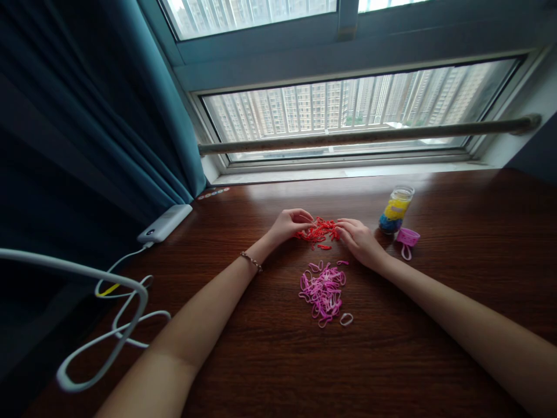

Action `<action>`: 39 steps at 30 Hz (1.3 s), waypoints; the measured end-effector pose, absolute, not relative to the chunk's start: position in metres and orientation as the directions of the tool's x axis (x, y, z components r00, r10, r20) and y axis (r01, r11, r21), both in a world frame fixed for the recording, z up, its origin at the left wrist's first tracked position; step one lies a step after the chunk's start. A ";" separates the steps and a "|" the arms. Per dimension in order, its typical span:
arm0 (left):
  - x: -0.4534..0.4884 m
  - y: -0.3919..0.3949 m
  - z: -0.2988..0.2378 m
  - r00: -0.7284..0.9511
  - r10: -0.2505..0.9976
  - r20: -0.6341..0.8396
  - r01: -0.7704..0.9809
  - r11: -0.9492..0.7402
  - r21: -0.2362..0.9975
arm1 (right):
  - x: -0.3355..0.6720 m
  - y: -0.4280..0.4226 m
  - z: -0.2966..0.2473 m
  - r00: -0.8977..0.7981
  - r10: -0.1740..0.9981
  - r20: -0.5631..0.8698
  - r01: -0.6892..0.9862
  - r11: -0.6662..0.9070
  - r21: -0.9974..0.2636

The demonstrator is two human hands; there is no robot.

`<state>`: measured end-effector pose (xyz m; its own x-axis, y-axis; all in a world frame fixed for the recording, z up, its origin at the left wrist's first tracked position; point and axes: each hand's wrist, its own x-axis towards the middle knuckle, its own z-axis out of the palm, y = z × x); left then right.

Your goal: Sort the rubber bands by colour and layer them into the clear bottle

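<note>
A small heap of red rubber bands (pixel 321 230) lies on the brown table between my hands. My left hand (pixel 292 224) touches its left side, fingers stretched and a little bent, thumb apart from them. On the right side of the heap rests my right hand (pixel 357 239), its fingers extended and lightly curved, touching the outer bands. Whether single bands sit between fingertips is too small to make out. Nearer to me is a loose pile of pink rubber bands (pixel 322 293), with a pale band (pixel 346 319) beside it.
A clear jar (pixel 395 210) holding yellow and blue contents stands upright at right, beside a pink lid (pixel 408 236) with a loop. At left, a white power bank (pixel 165 223) connects to a white cable (pixel 139 293) looping over the table's edge. A blue curtain hangs behind it.
</note>
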<state>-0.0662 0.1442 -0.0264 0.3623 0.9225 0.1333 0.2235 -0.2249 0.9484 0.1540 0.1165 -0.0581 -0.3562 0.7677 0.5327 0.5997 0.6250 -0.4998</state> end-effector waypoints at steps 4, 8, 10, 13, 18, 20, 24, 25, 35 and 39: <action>-0.074 0.151 -0.036 0.298 0.918 0.262 0.447 -0.377 0.811 | 0.153 0.115 -0.057 -0.348 0.758 0.552 0.591 0.634 -0.498; -0.078 0.147 -0.038 0.367 0.831 0.419 0.686 -0.546 0.481 | 0.155 0.110 -0.050 -0.293 0.733 0.614 0.573 0.649 -0.501; -0.076 0.141 -0.034 0.411 0.784 0.464 0.746 -0.582 0.323 | 0.155 0.106 -0.043 -0.264 0.736 0.623 0.577 0.638 -0.510; -0.069 0.124 -0.026 0.465 0.753 0.465 0.765 -0.606 0.216 | 0.155 0.097 -0.036 -0.279 0.797 0.537 0.548 0.591 -0.592; -0.061 0.070 -0.026 0.521 0.752 0.403 0.676 -0.652 0.343 | 0.159 0.064 -0.037 -0.472 0.774 0.422 0.470 0.626 -0.622; -0.058 0.046 -0.033 0.470 0.795 0.385 0.650 -0.606 0.459 | 0.163 0.045 -0.040 -0.535 0.725 0.435 0.439 0.678 -0.590; -0.053 0.014 -0.041 0.467 0.828 0.312 0.526 -0.543 0.654 | 0.171 0.009 -0.040 -0.624 0.647 0.439 0.290 0.713 -0.638; -0.053 0.009 -0.040 0.488 0.827 0.281 0.482 -0.523 0.703 | 0.172 0.003 -0.039 -0.629 0.638 0.443 0.269 0.714 -0.646; -0.063 0.007 -0.034 0.575 0.815 0.066 0.010 -0.088 0.996 | 0.168 -0.007 -0.038 -0.717 0.553 0.423 0.309 0.797 -0.519; -0.067 0.015 -0.038 0.482 0.874 0.065 -0.053 -0.045 0.998 | 0.169 -0.008 -0.041 -0.632 0.608 0.480 0.346 0.776 -0.527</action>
<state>-0.0674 0.0145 -0.0383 0.4817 0.8739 0.0652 -0.0534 -0.0450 0.9976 0.1691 -0.0076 -0.0405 -0.6324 0.6077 0.4803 0.3460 0.7764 -0.5268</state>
